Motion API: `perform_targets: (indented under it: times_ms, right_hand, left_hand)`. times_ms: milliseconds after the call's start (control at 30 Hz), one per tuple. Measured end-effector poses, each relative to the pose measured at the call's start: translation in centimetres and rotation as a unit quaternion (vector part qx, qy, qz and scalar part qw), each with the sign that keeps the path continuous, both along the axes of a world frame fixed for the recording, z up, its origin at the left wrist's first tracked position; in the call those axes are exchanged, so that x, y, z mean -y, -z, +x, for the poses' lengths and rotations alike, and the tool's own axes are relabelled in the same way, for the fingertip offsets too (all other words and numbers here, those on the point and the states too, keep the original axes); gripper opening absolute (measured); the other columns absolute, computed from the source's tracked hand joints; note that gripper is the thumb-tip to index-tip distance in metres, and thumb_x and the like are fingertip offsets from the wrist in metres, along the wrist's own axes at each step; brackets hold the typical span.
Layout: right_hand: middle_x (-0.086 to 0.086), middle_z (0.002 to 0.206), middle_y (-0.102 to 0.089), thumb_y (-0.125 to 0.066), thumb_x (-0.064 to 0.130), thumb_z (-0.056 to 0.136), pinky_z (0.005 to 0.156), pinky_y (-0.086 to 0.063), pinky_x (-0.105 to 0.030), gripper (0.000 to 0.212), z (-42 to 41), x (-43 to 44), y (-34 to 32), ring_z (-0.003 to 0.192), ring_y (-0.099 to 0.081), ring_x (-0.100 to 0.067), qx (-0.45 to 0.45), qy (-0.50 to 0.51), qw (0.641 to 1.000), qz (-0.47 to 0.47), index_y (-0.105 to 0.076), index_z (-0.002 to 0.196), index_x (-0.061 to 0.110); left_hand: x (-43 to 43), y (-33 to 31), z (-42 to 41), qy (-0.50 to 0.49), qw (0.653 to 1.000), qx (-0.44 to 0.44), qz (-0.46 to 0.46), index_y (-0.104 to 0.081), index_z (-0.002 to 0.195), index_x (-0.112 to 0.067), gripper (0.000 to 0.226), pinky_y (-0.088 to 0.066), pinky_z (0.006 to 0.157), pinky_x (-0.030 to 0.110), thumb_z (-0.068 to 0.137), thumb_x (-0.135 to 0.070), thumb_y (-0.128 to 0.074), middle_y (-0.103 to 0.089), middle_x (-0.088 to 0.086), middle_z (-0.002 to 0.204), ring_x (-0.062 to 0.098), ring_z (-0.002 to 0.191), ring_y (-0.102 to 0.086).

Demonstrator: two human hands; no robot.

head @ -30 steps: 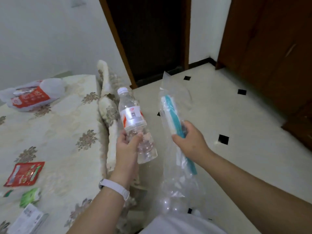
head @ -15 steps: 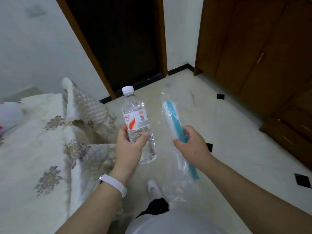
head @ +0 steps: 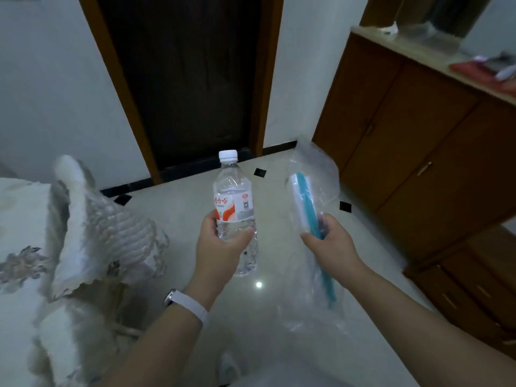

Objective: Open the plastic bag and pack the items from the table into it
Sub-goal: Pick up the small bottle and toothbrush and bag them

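Clear ribbed plastic water bottle (head: pixel 236 213) with a white cap and orange-white label stands upright in the left hand (head: pixel 220 247) — fingers wrapped round it. The right hand (head: pixel 332 241) pinches a crinkled transparent plastic bag (head: pixel 310 191) holding a teal stick — above the glossy pale tiled floor (head: pixel 181 219), brown wooden cabinet (head: pixel 405 152) beside.

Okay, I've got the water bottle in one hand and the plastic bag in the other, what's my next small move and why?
Probably spread the plastic bag's mouth first. The right hand pinches it around its blue strip, so the top looks folded flat rather than open. The left hand holds the capped water bottle upright beside the bag, apart from it, with no visible opening to go into.
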State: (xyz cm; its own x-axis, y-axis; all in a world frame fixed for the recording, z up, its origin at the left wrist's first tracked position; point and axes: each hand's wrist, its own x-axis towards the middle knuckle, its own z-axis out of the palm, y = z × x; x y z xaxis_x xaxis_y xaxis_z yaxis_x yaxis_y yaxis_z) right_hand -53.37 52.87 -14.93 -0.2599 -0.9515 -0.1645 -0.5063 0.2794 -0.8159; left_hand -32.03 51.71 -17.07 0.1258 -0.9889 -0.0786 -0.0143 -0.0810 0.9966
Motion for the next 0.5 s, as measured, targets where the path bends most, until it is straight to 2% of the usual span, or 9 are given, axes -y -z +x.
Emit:
perform_targets:
  times_ms: [100,200,300,367,500]
  right_hand:
    - [0.016,0.088,-0.051,-0.065,0.029,0.091,0.065,-0.052,-0.023,0.025,1.5,3.9,0.2,0.076,-0.060,-0.012,-0.012,-0.013,1.000,-0.002,-0.044,0.103,0.037]
    - [0.015,0.092,-0.055,-0.064,0.030,0.091,0.058,-0.047,-0.016,0.022,2.9,7.8,0.0,0.081,-0.062,-0.010,-0.006,-0.035,0.999,-0.011,-0.048,0.104,0.037]
    - [0.013,0.097,-0.057,-0.064,0.031,0.091,0.058,-0.045,-0.015,0.023,3.9,11.9,0.3,0.081,-0.062,-0.009,0.003,-0.051,0.999,-0.010,-0.050,0.110,0.033]
    - [0.011,0.098,-0.058,-0.065,0.031,0.091,0.058,-0.048,-0.017,0.023,4.3,14.7,1.1,0.081,-0.063,-0.012,0.003,-0.057,0.998,-0.007,-0.051,0.110,0.032]
    - [-0.001,0.098,-0.060,-0.064,0.026,0.090,0.065,-0.053,-0.024,0.019,4.4,20.7,3.1,0.085,-0.064,-0.018,0.023,-0.074,0.997,0.012,-0.053,0.105,0.027]
  left_hand:
    - [3.3,0.0,1.5,-0.022,1.000,-0.009,-0.003,-0.053,0.118,-0.031,0.051,-0.054,0.067,0.017,0.078,-0.015,-0.081,-0.068,-0.011,0.105,-0.001,0.085,-0.069]
    - [6.2,0.2,2.8,-0.033,0.999,-0.013,0.001,-0.053,0.109,-0.037,0.049,-0.056,0.072,0.024,0.077,-0.013,-0.081,-0.069,-0.011,0.104,0.002,0.086,-0.070]
    - [8.9,0.3,3.8,-0.040,0.999,0.008,0.005,-0.053,0.114,-0.036,0.050,-0.056,0.071,0.019,0.078,-0.015,-0.081,-0.068,-0.012,0.108,0.002,0.091,-0.069]
    - [10.9,0.4,4.2,-0.050,0.999,0.017,0.008,-0.054,0.119,-0.031,0.051,-0.056,0.069,0.018,0.078,-0.015,-0.081,-0.068,-0.010,0.108,0.002,0.091,-0.069]
    - [15.7,0.6,4.5,-0.087,0.994,0.057,0.014,-0.054,0.108,-0.036,0.046,-0.055,0.075,0.024,0.078,-0.012,-0.081,-0.070,-0.010,0.103,0.002,0.088,-0.069]
